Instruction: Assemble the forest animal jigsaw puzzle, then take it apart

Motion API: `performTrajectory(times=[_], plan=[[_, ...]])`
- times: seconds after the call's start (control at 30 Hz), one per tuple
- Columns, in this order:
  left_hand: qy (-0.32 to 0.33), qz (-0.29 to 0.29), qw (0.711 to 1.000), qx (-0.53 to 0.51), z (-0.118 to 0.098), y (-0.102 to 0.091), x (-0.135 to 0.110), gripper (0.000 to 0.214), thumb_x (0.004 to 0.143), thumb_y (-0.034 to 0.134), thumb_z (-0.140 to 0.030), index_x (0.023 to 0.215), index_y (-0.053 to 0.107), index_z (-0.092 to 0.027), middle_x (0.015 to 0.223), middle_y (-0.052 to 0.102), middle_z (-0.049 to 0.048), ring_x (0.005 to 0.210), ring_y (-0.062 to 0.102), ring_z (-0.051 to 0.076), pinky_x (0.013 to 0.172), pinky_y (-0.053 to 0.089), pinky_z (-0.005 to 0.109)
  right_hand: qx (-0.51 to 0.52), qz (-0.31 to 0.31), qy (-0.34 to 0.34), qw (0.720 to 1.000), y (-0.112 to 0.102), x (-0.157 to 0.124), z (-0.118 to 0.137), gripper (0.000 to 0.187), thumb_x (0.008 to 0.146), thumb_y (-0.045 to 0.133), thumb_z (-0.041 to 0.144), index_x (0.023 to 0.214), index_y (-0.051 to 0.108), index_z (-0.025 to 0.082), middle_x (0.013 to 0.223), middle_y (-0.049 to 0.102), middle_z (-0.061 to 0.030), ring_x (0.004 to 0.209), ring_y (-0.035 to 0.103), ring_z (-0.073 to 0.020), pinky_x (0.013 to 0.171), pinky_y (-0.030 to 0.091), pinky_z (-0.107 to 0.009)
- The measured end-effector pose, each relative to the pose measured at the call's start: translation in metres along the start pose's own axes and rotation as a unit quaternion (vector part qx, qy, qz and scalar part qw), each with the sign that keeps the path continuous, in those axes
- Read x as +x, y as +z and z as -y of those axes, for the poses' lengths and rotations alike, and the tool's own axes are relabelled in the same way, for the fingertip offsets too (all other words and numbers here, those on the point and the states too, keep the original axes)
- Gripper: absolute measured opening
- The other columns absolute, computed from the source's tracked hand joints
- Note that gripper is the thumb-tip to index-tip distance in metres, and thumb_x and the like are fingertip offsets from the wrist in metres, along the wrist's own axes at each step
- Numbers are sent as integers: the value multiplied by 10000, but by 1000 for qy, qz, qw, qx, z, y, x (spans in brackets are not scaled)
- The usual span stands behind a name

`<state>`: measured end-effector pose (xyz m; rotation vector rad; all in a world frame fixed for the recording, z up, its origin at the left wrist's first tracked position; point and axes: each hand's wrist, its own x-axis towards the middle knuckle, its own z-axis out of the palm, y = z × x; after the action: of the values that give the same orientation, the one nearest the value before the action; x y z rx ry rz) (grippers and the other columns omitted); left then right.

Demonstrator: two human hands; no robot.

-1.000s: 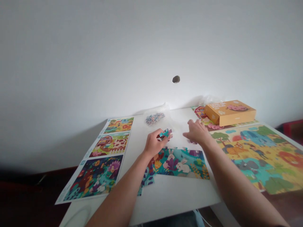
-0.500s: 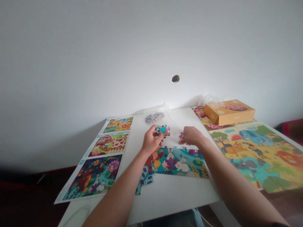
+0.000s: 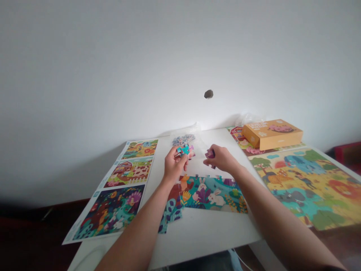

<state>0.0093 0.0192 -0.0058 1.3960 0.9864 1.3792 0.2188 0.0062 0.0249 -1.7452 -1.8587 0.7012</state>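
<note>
My left hand is closed on several puzzle pieces; a teal piece lies on top, with a pink and purple one poking out beside it. Between thumb and fingers, my right hand grips a purple puzzle piece, held above the white table. Below both hands lies a partly joined puzzle showing white rabbits and plants on teal. Another joined section, with dark leaves, sits at its left, partly behind my left forearm.
A clear bag of puzzle pieces lies at the back. A printed picture sheet is on the left. At right are an orange box and a joined safari puzzle. A wall stands behind the table.
My left hand has moved left with its pieces, uncovering more of the rabbit puzzle. My right hand has shifted left and turned, and its purple piece shows more.
</note>
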Motion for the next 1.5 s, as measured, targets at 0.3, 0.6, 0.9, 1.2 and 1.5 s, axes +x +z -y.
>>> performTrajectory(times=[0.3,0.6,0.9,1.2,1.5], plan=[[-40,165,982,-86,-9,5,-8,387,723,746,-299,1039,552,-188,831,596,-4,579,578,96,486,480,221,211,-161,-136,955,41,-6,22,296,851,637,470,942,554,202,809,609,-11,738,575,-164,695,467,-282],[-65,14,975,-213,-17,-7,4,264,709,749,-221,832,517,-188,627,464,-79,448,396,20,416,316,146,108,-133,-197,965,58,-25,38,473,936,497,495,1275,491,165,1057,556,-116,922,551,-228,847,473,-400],[-84,-43,922,-374,-22,-32,15,266,647,727,-188,780,498,-172,691,489,-56,482,351,8,371,201,123,-92,150,-388,905,82,-40,59,846,669,680,745,1273,573,162,1061,600,-126,985,481,-292,884,388,-448],[-90,-39,911,-400,-18,-34,18,279,645,741,-157,792,504,-172,691,517,-54,485,402,19,360,232,127,-54,142,-370,917,78,-35,57,862,662,752,655,1333,533,159,1077,583,-127,1004,485,-284,896,390,-419],[-75,-79,929,-354,-15,-31,20,293,635,724,-154,790,477,-190,665,518,-72,451,437,32,350,243,140,188,164,-232,940,80,-30,47,189,728,770,267,840,651,173,753,634,21,668,549,-118,672,422,-245]])
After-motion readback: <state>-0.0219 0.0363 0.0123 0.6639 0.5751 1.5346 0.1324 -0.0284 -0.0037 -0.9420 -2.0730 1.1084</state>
